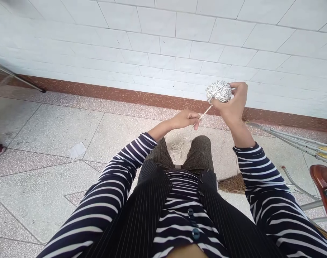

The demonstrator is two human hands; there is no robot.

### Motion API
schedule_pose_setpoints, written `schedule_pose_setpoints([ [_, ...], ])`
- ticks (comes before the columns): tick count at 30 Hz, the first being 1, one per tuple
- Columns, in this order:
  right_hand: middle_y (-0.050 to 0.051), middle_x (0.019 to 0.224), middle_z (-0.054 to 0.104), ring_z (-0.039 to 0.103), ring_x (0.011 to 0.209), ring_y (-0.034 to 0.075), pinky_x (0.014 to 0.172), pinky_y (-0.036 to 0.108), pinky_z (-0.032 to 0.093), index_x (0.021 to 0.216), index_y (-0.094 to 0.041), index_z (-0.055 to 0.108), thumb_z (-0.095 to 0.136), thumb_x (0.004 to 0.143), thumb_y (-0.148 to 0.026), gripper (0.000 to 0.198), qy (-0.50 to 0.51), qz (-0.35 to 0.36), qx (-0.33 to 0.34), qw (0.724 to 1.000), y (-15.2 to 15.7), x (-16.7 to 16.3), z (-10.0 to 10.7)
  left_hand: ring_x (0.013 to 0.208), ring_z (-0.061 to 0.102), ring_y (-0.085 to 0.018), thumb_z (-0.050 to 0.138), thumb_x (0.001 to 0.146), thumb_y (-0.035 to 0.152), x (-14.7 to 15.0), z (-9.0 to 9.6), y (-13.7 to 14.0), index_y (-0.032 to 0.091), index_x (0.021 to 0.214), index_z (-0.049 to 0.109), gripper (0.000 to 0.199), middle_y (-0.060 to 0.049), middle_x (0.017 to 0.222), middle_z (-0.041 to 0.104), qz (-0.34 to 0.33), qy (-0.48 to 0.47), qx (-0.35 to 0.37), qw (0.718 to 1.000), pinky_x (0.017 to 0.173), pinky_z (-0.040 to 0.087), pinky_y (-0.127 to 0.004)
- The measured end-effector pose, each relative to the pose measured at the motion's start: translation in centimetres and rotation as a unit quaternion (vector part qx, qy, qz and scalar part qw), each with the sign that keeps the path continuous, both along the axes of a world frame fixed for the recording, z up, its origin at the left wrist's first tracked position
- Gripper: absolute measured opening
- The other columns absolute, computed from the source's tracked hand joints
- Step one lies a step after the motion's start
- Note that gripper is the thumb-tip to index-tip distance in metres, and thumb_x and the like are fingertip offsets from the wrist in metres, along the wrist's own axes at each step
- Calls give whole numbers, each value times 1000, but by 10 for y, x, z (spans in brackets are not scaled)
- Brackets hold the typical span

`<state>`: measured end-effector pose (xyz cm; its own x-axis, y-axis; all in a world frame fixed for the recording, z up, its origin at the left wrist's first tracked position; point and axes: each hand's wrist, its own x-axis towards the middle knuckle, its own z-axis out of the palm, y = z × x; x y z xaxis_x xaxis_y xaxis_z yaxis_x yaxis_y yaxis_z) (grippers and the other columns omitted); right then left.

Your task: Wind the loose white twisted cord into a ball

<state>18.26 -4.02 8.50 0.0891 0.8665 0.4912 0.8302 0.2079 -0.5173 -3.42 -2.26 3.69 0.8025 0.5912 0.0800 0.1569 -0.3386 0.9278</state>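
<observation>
My right hand point(235, 104) is wrapped round a ball of white and grey yarn point(218, 91), holding it up in front of the tiled wall. From the underside of the ball a pale strand of yarn point(205, 112) runs taut, down and to the left. Its other end is pinched between the fingers of my left hand point(189, 119), which is lower than the ball. A loose tangle of yarn point(176, 150) lies on the floor between my knees.
White wall tiles point(174, 46) rise ahead above a brown skirting point(120, 90). A broom head point(231, 184), metal crutches point(284, 134) and a brown chair point(323, 195) with a phone are on the right. A piece of paper point(77, 150) lies on the left floor.
</observation>
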Motion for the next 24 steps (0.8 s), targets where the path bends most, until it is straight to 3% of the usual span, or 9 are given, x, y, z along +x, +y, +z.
schedule_pose_setpoints([
  [3, 17, 136, 48, 53, 126, 37, 94, 55, 56, 127, -21, 48, 80, 70, -38, 67, -32, -16, -44, 998, -2, -10, 2, 64, 55, -10, 57, 94, 29, -5, 16, 3, 16, 69, 70, 32, -1, 70, 69, 7, 26, 23, 999, 71, 41, -26],
  [5, 17, 139, 49, 52, 125, 38, 92, 54, 55, 126, -20, 52, 82, 65, -31, 69, -20, 40, -174, 984, -2, -15, -3, 57, 48, -9, 58, 92, 26, -7, 21, 6, 15, 66, 69, 30, 1, 63, 63, 39, 52, 64, 996, 64, 36, -27],
  [8, 15, 134, 56, 58, 114, 34, 84, 46, 57, 121, -18, 61, 79, 60, -24, 64, 51, 130, -378, 915, 0, -14, -18, 54, 42, -9, 57, 90, 21, -8, 18, 9, 16, 62, 66, 29, 2, 57, 55, 58, 90, 161, 981, 62, 32, -28],
  [11, 11, 118, 67, 64, 93, 24, 64, 32, 54, 117, -18, 67, 72, 65, -27, 54, 114, 188, -477, 851, -3, -6, -31, 59, 48, -12, 56, 92, 21, -9, 9, 10, 17, 68, 69, 28, 1, 62, 59, 30, 103, 221, 969, 65, 33, -28],
  [14, 8, 105, 71, 63, 82, 17, 57, 24, 50, 112, -20, 72, 70, 65, -28, 47, 168, 212, -533, 802, -7, 2, -35, 67, 56, -14, 56, 95, 26, -13, -4, 12, 19, 78, 73, 25, 0, 71, 67, 16, 116, 221, 968, 72, 39, -29],
  [18, 6, 90, 72, 62, 71, 16, 52, 25, 49, 97, -20, 76, 76, 56, -25, 42, 225, 222, -574, 755, -9, 10, -35, 79, 64, -18, 62, 93, 29, -22, -24, 21, 20, 82, 76, 20, -4, 81, 75, 57, 133, 230, 962, 93, 43, -35],
  [21, 6, 89, 73, 62, 72, 17, 54, 27, 51, 93, -21, 76, 79, 52, -25, 41, 292, 220, -556, 746, -13, 16, -35, 90, 67, -22, 62, 94, 32, -32, -41, 26, 19, 87, 78, 22, -8, 93, 78, 105, 145, 213, 960, 96, 44, -36],
  [24, 5, 101, 74, 65, 82, 18, 63, 28, 55, 102, -24, 75, 78, 55, -27, 48, 349, 212, -511, 756, -19, 18, -32, 94, 69, -22, 62, 93, 35, -40, -56, 27, 18, 94, 79, 24, -8, 100, 79, 145, 130, 133, 972, 90, 48, -33],
])
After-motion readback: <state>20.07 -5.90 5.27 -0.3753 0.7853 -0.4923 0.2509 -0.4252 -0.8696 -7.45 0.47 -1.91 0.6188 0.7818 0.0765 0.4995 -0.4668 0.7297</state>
